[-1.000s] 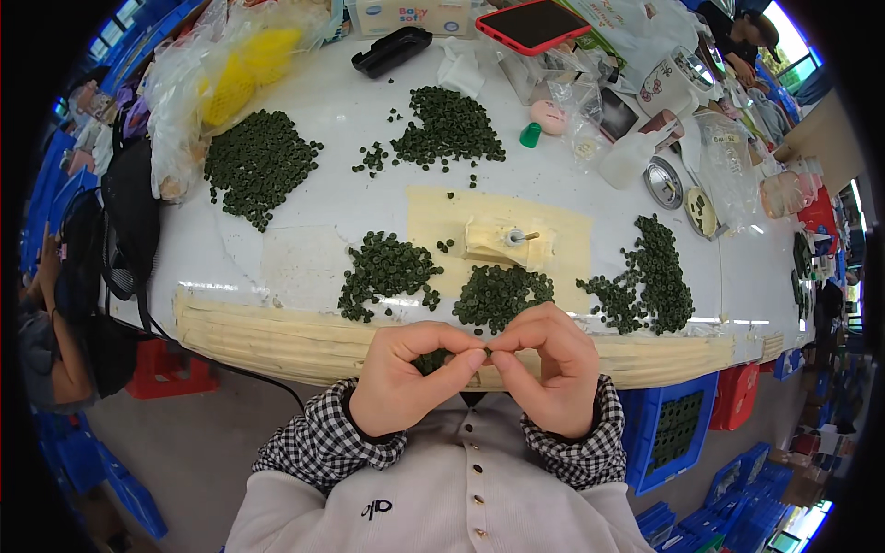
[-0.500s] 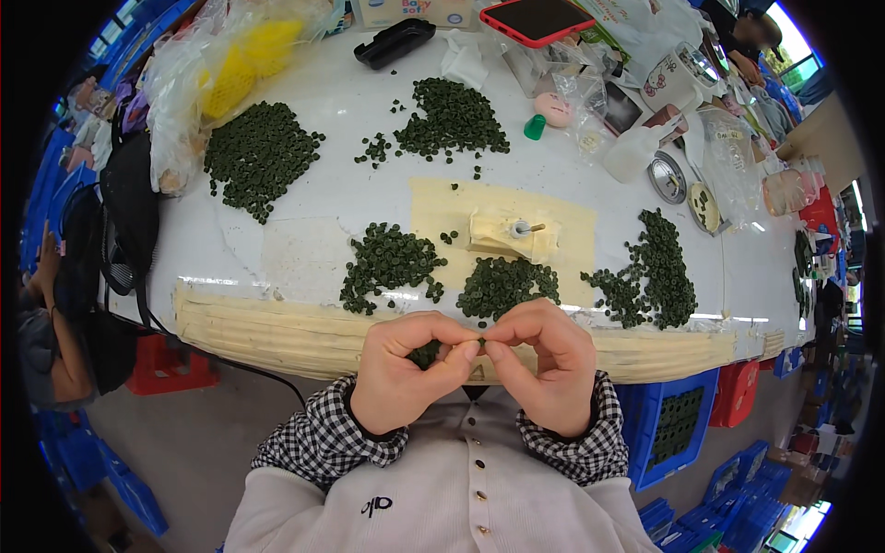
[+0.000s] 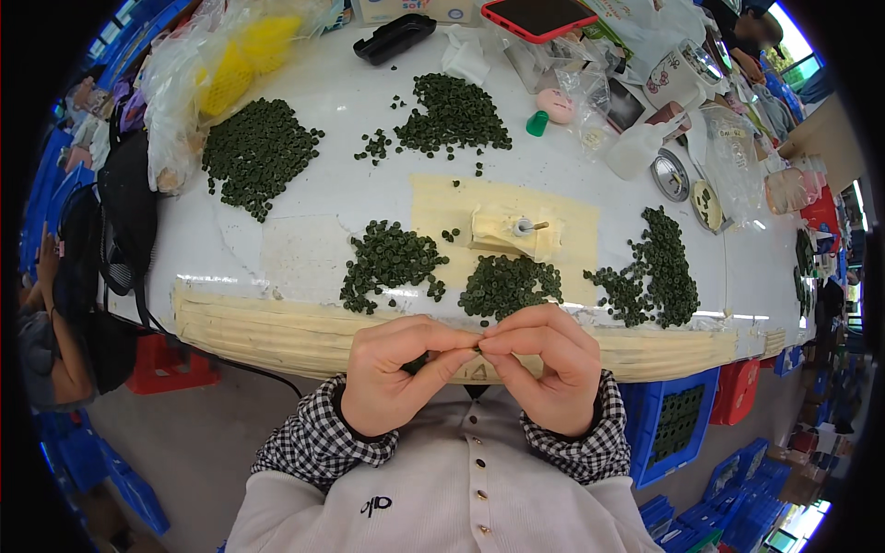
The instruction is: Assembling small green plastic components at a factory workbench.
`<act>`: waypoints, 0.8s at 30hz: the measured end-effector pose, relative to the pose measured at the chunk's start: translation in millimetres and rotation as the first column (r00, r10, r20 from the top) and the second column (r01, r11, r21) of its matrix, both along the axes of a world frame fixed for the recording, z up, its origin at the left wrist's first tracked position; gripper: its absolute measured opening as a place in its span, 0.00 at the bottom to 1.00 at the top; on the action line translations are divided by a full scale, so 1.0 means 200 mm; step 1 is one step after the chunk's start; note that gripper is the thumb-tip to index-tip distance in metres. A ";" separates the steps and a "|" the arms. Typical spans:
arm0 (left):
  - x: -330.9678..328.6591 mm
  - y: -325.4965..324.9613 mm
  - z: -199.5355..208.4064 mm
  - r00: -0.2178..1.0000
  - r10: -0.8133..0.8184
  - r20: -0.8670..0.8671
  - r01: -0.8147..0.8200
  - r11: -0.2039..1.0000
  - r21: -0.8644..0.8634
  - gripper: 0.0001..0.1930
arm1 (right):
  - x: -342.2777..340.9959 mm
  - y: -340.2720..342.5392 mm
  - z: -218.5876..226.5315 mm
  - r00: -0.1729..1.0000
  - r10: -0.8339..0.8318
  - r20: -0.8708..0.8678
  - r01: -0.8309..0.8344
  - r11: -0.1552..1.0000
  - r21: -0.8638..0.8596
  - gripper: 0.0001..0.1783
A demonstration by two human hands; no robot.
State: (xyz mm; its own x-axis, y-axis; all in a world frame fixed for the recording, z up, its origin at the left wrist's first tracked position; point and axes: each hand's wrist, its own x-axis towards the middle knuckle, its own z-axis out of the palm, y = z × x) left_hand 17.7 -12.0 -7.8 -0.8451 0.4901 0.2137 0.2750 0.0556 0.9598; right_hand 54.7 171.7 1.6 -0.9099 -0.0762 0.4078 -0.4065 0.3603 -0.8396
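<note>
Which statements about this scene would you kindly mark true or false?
1. The left hand and right hand meet at a small dark piece. True.
2. A phone is in the right hand. False: the red-edged phone lies on the table.
3. A green cap lies beside a pink rounded object. True.
4. All the dark pieces form one pile. False: they form several piles.
5. A pale block with a pin sits on a yellowish sheet. True.

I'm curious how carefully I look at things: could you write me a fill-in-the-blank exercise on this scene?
The bare left hand and bare right hand meet at their ____.
The small round pieces heaped on the glossy white table are dark ____.
The flat, rectangular, black-screened device has a ____ border.

Missing words: fingertips; green; red.
</note>
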 end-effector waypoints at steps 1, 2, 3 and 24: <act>0.00 0.00 0.00 1.000 0.000 -0.005 0.000 1.000 0.001 0.07 | 0.00 0.00 0.00 1.000 0.001 0.003 -0.001 1.000 0.005 0.11; 0.00 0.00 0.00 1.000 0.000 -0.009 0.000 1.000 0.002 0.07 | 0.00 0.00 0.00 1.000 0.002 0.007 -0.002 1.000 0.010 0.11; -0.01 -0.01 0.00 1.000 -0.001 -0.014 0.001 1.000 0.003 0.07 | 0.00 0.00 0.00 1.000 0.003 0.013 -0.003 1.000 0.008 0.11; 0.01 -0.01 0.00 0.999 -0.016 0.042 0.017 1.000 -0.010 0.06 | 0.01 -0.02 0.01 0.997 -0.020 0.081 0.022 0.999 -0.029 0.09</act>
